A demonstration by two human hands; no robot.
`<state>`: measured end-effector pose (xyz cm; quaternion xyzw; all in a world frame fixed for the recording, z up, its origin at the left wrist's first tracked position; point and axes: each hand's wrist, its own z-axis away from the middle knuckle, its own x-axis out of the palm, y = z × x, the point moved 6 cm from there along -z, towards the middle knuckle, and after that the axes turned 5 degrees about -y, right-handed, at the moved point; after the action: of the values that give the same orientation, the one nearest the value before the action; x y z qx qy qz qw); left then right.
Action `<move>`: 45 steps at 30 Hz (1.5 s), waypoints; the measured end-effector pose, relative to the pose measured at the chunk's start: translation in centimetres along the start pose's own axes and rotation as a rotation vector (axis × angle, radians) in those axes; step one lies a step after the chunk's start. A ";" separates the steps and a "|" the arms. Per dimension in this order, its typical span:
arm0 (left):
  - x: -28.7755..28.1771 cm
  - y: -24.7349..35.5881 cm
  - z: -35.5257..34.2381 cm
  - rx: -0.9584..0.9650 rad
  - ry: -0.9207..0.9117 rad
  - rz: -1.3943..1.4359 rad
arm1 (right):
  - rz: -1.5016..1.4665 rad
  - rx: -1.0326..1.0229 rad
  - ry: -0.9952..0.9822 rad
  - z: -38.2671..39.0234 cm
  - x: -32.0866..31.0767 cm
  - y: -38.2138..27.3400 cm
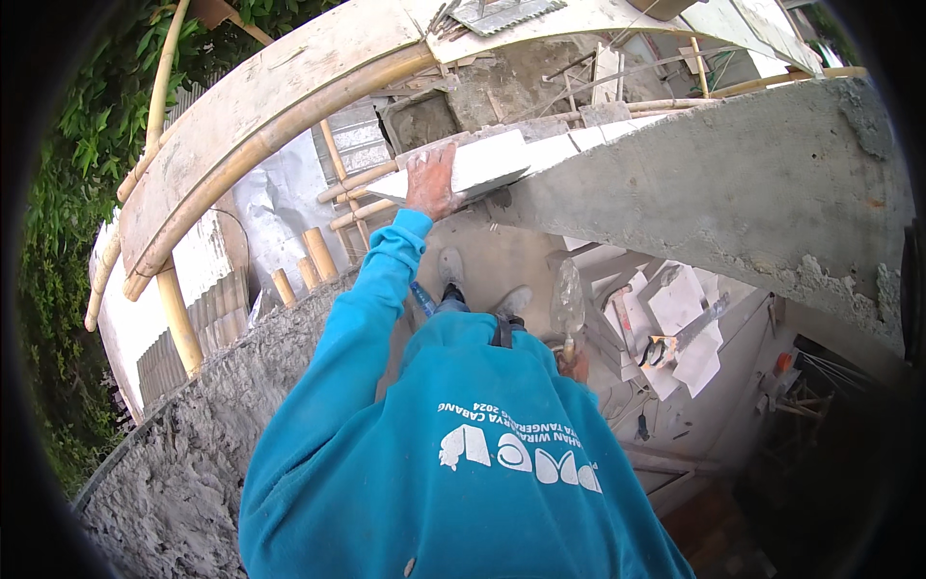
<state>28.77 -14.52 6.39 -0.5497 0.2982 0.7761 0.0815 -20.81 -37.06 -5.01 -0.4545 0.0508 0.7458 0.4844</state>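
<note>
My left hand (431, 181) reaches forward and lies over a white building block (490, 164), with its fingers bent over the block's far side. The block sits at the near end of a row on top of the wall, beside a grey concrete beam (704, 183). Low at my right side, my right hand (576, 366) is closed round the pale handle of what looks like a trowel (568, 301). Its greyish blade points away from me. My body hides part of this hand.
Below on the right lie white block pieces (678, 301), a handsaw (660, 351) with an orange and black handle, and a hammer-like tool (621, 311). Bamboo poles (280, 121) and boards form scaffolding beyond the wall. Rough grey mortar (207, 454) covers the left ledge.
</note>
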 end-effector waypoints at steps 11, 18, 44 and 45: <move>-0.6 0.1 0.7 0.049 0.090 0.037 | -0.030 0.021 -0.020 -0.6 0.9 1.4; -0.3 0.6 0.3 0.026 0.063 0.040 | -0.085 0.003 -0.039 -0.6 -0.4 -1.3; -3.8 -0.4 3.2 -0.010 0.242 0.147 | -0.170 0.200 0.047 3.9 -6.5 -3.4; -3.6 -0.2 3.3 0.014 0.257 0.126 | -0.211 0.224 0.088 4.3 -5.3 -2.1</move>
<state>27.60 -11.84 10.23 -0.6240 0.3454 0.7009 -0.0024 -21.27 -37.30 2.11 -0.4326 0.1069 0.6599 0.6050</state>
